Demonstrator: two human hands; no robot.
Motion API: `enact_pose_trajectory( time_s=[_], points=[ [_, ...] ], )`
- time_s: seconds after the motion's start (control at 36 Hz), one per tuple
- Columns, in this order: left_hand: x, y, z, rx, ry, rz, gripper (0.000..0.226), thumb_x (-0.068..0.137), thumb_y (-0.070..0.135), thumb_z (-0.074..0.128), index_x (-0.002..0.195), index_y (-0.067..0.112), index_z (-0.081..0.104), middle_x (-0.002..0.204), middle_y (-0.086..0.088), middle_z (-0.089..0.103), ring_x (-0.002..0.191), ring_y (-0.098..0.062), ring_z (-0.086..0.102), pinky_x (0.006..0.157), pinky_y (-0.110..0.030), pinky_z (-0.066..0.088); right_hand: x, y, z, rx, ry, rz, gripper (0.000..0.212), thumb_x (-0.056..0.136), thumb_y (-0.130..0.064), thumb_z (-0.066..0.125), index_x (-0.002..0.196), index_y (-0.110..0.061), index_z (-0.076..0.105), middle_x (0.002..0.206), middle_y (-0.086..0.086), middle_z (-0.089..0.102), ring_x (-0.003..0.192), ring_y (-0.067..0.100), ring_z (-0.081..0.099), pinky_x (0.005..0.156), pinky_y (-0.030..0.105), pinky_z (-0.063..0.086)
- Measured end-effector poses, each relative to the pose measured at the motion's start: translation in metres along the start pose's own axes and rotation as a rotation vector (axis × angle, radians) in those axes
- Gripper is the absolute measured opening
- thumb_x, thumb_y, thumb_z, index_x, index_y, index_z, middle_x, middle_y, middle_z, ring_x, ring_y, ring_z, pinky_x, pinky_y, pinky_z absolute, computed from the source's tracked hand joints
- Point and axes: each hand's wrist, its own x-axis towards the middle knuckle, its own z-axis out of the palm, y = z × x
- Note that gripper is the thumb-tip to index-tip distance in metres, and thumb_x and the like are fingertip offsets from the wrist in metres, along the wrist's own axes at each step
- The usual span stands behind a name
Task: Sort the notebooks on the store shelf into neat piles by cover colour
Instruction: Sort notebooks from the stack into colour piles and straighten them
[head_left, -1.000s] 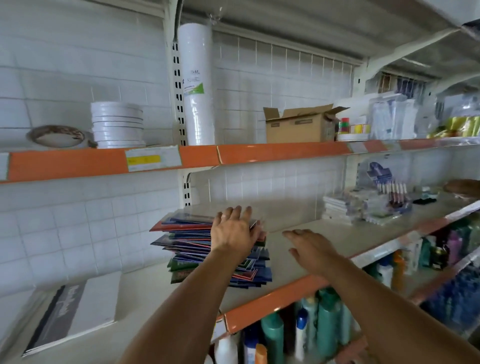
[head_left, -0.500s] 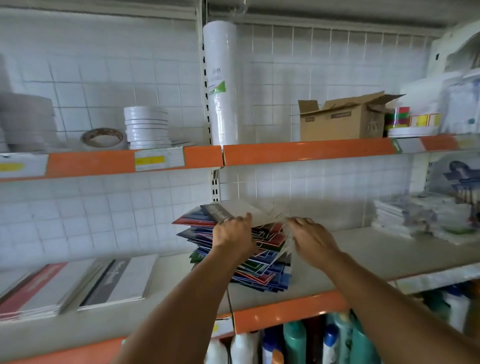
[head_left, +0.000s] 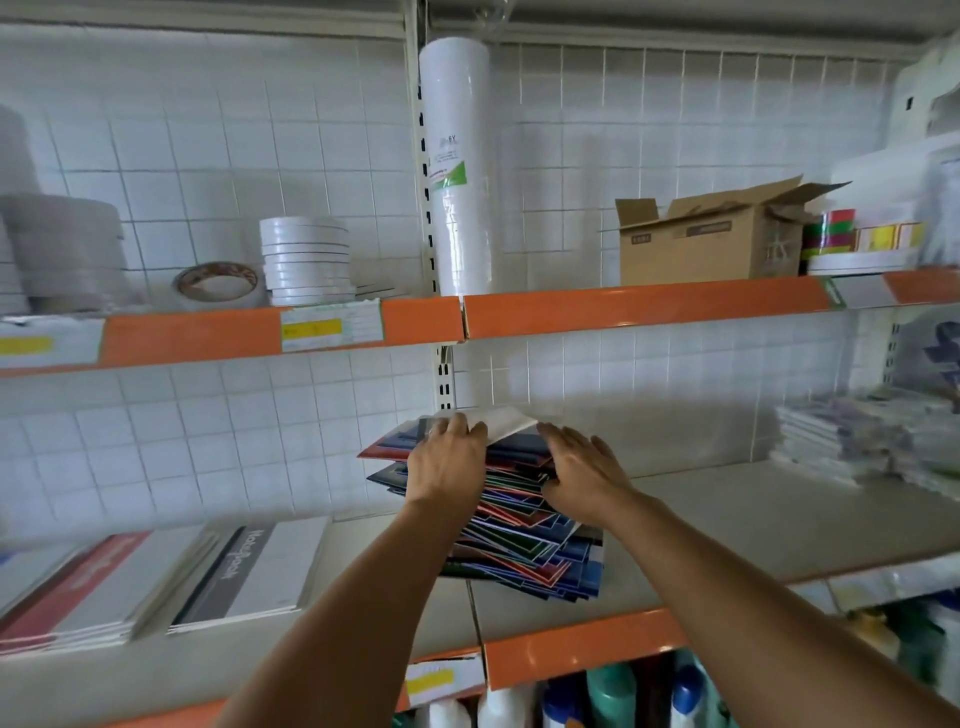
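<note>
Since a second ago, the right hand (head_left: 582, 467) has joined the left hand (head_left: 447, 462) on the untidy stack of red, blue and green notebooks (head_left: 524, 525). Left fingers pinch the lifted pale top cover (head_left: 506, 422); the right lies flat, fingers straight. Sorting appears only begun.

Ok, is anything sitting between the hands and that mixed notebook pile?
Nothing visible does. The left hand and right hand are both already on the top of the notebook pile, at a pale cover lifted off it. The shelf right of the pile looks bare.

Red, blue and green covers fan through the notebook pile (head_left: 524, 530) on an orange-edged shelf (head_left: 576, 657) backed by white square tiles (head_left: 218, 436).
</note>
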Motion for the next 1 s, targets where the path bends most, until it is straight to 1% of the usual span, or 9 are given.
enact_pose_trajectory(
  time_s=[0.14, 0.28, 0.47, 0.56, 0.64, 0.72, 0.78, 0.94, 1.0],
  points=[
    [-0.002, 0.000, 0.002, -0.049, 0.019, -0.016, 0.029, 0.099, 0.014, 0.039, 0.120, 0.013, 0.059, 0.121, -0.008, 0.050, 0.115, -0.024, 0.047, 0.087, -0.036, 0.049, 0.008, 0.000, 0.004, -0.024, 0.007, -0.029, 0.073, 0.088, -0.011, 0.052, 0.151, -0.019, 0.016, 0.150, 0.007, 0.037, 0.141, 0.021, 0.029, 0.119, 0.044, 0.013],
    [-0.003, 0.005, 0.001, -0.103, -0.048, -0.053, 0.031, 0.097, 0.004, 0.039, 0.126, 0.010, 0.050, 0.130, -0.009, 0.048, 0.111, -0.026, 0.054, 0.084, -0.038, 0.054, 0.007, 0.006, 0.003, -0.156, 0.097, -0.121, 0.071, 0.085, 0.000, 0.053, 0.149, -0.017, 0.026, 0.146, 0.005, 0.040, 0.136, 0.023, 0.034, 0.118, 0.042, 0.016],
    [-0.006, 0.008, -0.001, -0.047, -0.110, -0.086, 0.039, 0.097, 0.006, 0.043, 0.134, 0.019, 0.041, 0.123, -0.011, 0.058, 0.105, -0.027, 0.061, 0.083, -0.039, 0.052, 0.002, 0.016, 0.001, -0.264, 0.272, -0.216, 0.040, 0.089, -0.003, 0.050, 0.125, -0.017, 0.058, 0.118, 0.002, 0.053, 0.115, 0.021, 0.045, 0.105, 0.033, 0.030],
    [-0.008, 0.007, -0.002, -0.047, -0.100, -0.084, 0.044, 0.097, 0.005, 0.042, 0.139, 0.020, 0.039, 0.131, -0.011, 0.053, 0.110, -0.028, 0.060, 0.087, -0.041, 0.053, 0.000, 0.020, -0.001, -0.228, 0.268, -0.203, 0.033, 0.090, -0.007, 0.053, 0.122, -0.014, 0.054, 0.125, 0.003, 0.052, 0.118, 0.021, 0.044, 0.104, 0.031, 0.032],
    [-0.010, 0.006, -0.002, -0.039, -0.109, -0.100, 0.044, 0.098, 0.005, 0.042, 0.139, 0.020, 0.039, 0.136, -0.008, 0.048, 0.112, -0.029, 0.058, 0.091, -0.042, 0.052, -0.005, 0.021, -0.003, -0.143, 0.190, -0.197, 0.046, 0.086, 0.002, 0.055, 0.129, -0.013, 0.045, 0.133, 0.004, 0.048, 0.123, 0.019, 0.044, 0.105, 0.027, 0.034],
    [-0.014, 0.005, -0.003, -0.040, -0.102, -0.115, 0.041, 0.097, 0.006, 0.042, 0.136, 0.020, 0.040, 0.131, -0.009, 0.051, 0.109, -0.027, 0.058, 0.089, -0.041, 0.053, -0.011, 0.025, -0.009, -0.123, 0.110, -0.182, 0.060, 0.084, 0.010, 0.052, 0.137, -0.014, 0.037, 0.132, 0.005, 0.051, 0.117, 0.019, 0.049, 0.092, 0.026, 0.043],
    [-0.018, 0.003, -0.004, -0.038, -0.088, -0.122, 0.041, 0.097, 0.007, 0.043, 0.136, 0.020, 0.040, 0.129, -0.008, 0.053, 0.108, -0.026, 0.058, 0.087, -0.038, 0.052, -0.012, 0.028, -0.012, -0.168, 0.109, -0.201, 0.063, 0.086, 0.007, 0.050, 0.142, -0.018, 0.035, 0.134, 0.002, 0.052, 0.119, 0.018, 0.046, 0.093, 0.027, 0.042],
    [-0.031, -0.001, -0.007, -0.012, -0.069, -0.160, 0.044, 0.097, 0.009, 0.045, 0.139, 0.021, 0.036, 0.134, -0.007, 0.049, 0.112, -0.025, 0.056, 0.088, -0.037, 0.052, -0.017, 0.028, -0.019, -0.232, 0.141, -0.294, 0.042, 0.098, -0.018, 0.041, 0.139, -0.022, 0.044, 0.131, 0.000, 0.049, 0.119, 0.016, 0.042, 0.100, 0.029, 0.035],
    [-0.037, -0.003, -0.009, -0.001, -0.065, -0.168, 0.047, 0.096, 0.009, 0.047, 0.140, 0.021, 0.035, 0.136, -0.006, 0.048, 0.114, -0.025, 0.055, 0.089, -0.036, 0.052, -0.019, 0.025, -0.020, -0.219, 0.141, -0.306, 0.040, 0.097, -0.018, 0.043, 0.137, -0.018, 0.044, 0.133, 0.001, 0.047, 0.122, 0.017, 0.040, 0.103, 0.030, 0.034]
  ],
)
